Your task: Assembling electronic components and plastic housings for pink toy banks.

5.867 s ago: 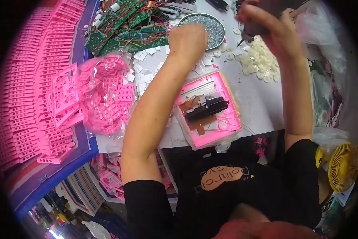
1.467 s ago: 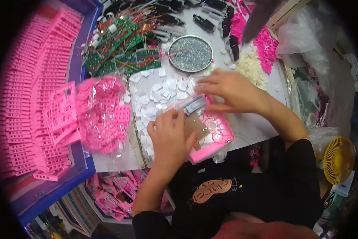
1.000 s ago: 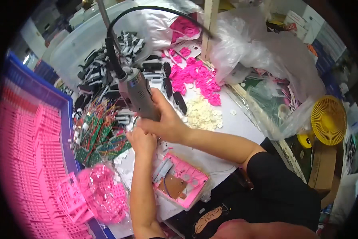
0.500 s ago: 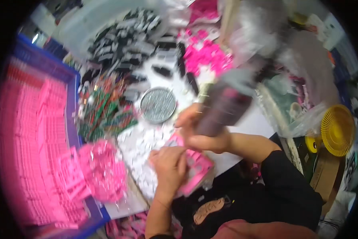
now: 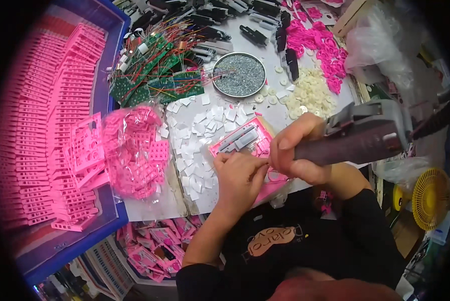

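Observation:
My right hand (image 5: pixel 302 150) is wrapped round the dark grip of an electric screwdriver (image 5: pixel 363 135), whose body extends rightward with a cord at its end. The tip is hidden by my fingers. Below it lies a pink plastic casing (image 5: pixel 272 189) with a long grey part (image 5: pixel 239 139) in its upper half. My left hand (image 5: pixel 240 180) is closed on the casing's near left side, thumb close to my right fingertips. Whether a small screw sits between the fingers cannot be seen. Beyond the casing stands a round tin of small screws (image 5: pixel 240 75).
White paper-like squares (image 5: pixel 197 140) lie left of the casing. A blue crate (image 5: pixel 117 55) of stacked pink frames and a bag of pink parts (image 5: pixel 134 150) are further left. Wired green circuit boards (image 5: pixel 152 75), cream discs (image 5: pixel 312 98) and magenta pieces (image 5: pixel 310 40) surround the tin.
The view has shifted, so the table things appear higher and further right. The screwdriver has swung from a steeper tilt to nearly level, pointing right. My left hand remains on the casing.

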Tool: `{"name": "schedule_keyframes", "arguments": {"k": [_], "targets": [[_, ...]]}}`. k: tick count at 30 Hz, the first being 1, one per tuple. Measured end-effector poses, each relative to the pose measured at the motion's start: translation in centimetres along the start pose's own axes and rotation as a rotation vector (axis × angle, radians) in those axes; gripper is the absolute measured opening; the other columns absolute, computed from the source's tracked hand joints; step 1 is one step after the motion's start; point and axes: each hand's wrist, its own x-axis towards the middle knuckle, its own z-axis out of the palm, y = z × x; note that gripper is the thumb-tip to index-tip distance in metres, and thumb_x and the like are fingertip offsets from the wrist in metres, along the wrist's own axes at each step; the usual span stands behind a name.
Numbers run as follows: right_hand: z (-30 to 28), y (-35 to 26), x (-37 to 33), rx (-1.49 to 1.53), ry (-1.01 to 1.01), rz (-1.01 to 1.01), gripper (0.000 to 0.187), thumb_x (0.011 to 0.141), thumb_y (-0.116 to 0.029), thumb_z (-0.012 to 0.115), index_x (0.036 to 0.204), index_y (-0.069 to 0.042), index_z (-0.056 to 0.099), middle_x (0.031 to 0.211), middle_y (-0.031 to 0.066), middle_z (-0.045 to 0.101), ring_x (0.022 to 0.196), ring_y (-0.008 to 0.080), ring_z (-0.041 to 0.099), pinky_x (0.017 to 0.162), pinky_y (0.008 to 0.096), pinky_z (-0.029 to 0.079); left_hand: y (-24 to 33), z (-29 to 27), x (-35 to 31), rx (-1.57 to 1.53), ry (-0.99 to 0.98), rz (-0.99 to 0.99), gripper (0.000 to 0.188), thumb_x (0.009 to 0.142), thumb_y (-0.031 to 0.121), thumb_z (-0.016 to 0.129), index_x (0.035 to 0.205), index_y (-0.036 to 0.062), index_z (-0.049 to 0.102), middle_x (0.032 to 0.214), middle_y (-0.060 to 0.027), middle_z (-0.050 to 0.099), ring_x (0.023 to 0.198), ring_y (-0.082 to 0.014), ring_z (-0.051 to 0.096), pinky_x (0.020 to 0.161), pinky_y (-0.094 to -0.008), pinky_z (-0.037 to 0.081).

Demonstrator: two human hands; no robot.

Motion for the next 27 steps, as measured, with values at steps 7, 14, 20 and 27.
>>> {"name": "schedule_keyframes", "arguments": {"k": [7,14,20,27], "targets": [[0.7,0.6,1.1,0.017,-0.002,-0.076,0.033,0.093,-0.013,0.067,0.115,-0.007,0.043,0.064,0.0042,0.05,0.055,0.0155,0.048,0.053,0.0322,0.042,-0.6,0.5,-0.4,0.186,0.09,0.073,0.014,0.079,0.014,0.079,0.092,0.013,0.073,0.085,0.0,0.066,0.082,-0.0201,0.059,0.09,-0.0443,0.032],[-1.2,4.7,4.1,-0.011,0.181,-0.084,0.03,0.093,-0.01,0.065,0.115,-0.004,0.045,0.068,0.0058,0.051,0.051,0.0142,0.048,0.05,0.0311,0.043,-3.4,0.6,0.8,0.491,0.149,-0.029,0.02,0.084,0.022,0.073,0.102,0.0147,0.071,0.112,0.0037,0.068,0.112,-0.0211,0.055,0.107,-0.061,0.019],[-0.8,7.0,5.1,-0.153,0.203,0.032,0.023,0.087,-0.013,0.07,0.101,-0.005,0.053,0.073,0.0047,0.056,0.06,0.0141,0.055,0.058,0.031,0.047,-4.0,1.0,0.6,0.475,0.136,-0.03,0.018,0.085,0.019,0.072,0.102,0.0147,0.07,0.109,0.0041,0.068,0.111,-0.0202,0.057,0.106,-0.0623,0.022],[-0.7,6.6,5.2,-0.098,0.129,0.158,0.02,0.082,-0.02,0.076,0.085,-0.01,0.059,0.082,-0.0012,0.06,0.076,0.0102,0.057,0.068,0.0286,0.046,-3.8,0.9,1.9,0.374,0.097,-0.042,0.021,0.084,0.017,0.072,0.104,0.0101,0.069,0.104,-0.0028,0.067,0.108,-0.0253,0.059,0.102,-0.0578,0.033]]}}
